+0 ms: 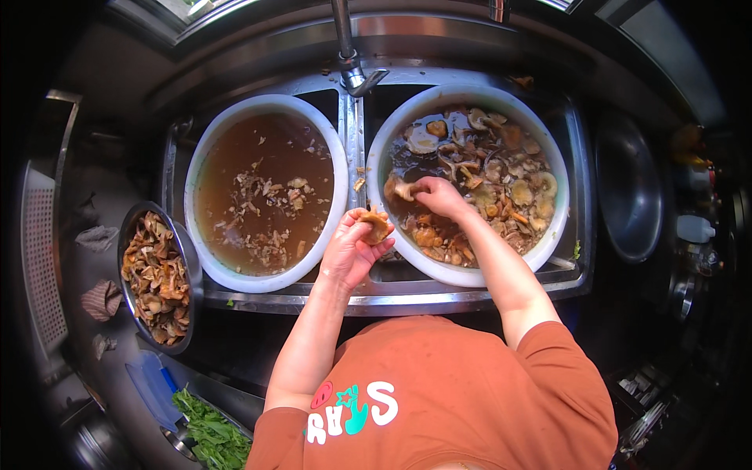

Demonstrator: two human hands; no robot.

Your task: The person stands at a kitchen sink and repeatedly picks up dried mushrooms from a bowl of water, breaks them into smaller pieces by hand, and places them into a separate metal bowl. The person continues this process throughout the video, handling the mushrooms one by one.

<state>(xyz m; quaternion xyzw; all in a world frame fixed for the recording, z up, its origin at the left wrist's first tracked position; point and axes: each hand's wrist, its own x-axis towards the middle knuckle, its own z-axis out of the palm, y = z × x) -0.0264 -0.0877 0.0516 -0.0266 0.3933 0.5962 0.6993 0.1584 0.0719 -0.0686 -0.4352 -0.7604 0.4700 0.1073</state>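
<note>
My left hand [356, 241] holds a brownish mushroom cap [374, 227] between thumb and fingers, in front of the gap between two round white tubs. Over the right tub [379, 141], my right hand [439, 197] pinches a pale mushroom piece [403, 189] close to the water. Many wet mushrooms [499, 182] of mixed sizes fill much of that tub, some floating and some under dark water. The left tub [194, 176] contains cloudy brown water with small mushroom scraps [267, 194] floating on it.
Both tubs stand in a steel double sink [411, 296] below a faucet [355, 76]. On the left are a steel bowl [195, 276] heaped with mushrooms, crumpled cloths [101, 299] and leafy greens [214, 435]. A dark oval basin [628, 188] is at the right.
</note>
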